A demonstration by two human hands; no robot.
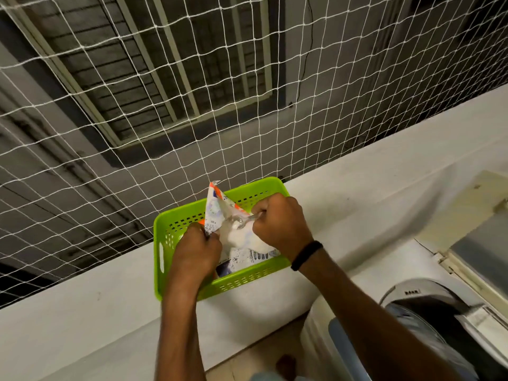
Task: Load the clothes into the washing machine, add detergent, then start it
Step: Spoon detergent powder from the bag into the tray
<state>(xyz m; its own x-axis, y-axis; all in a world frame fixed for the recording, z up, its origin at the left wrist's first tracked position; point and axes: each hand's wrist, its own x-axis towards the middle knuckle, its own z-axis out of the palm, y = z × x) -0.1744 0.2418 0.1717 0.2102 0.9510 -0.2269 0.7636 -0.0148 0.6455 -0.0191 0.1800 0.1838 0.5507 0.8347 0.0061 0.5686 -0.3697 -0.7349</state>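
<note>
Detergent step: scooping powder from packet (216, 209) in basket (165, 229).
Left grip (196, 251) pinches packet edge, right grip (280, 226) fisted on spoon (243, 223) inside it; next, carry it level to washer (428, 306), right of basket.

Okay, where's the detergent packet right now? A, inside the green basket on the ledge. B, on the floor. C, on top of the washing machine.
A: the detergent packet stands in the green basket on the white ledge, its edge pinched by the left hand while the right hand dips a spoon into it.
</note>
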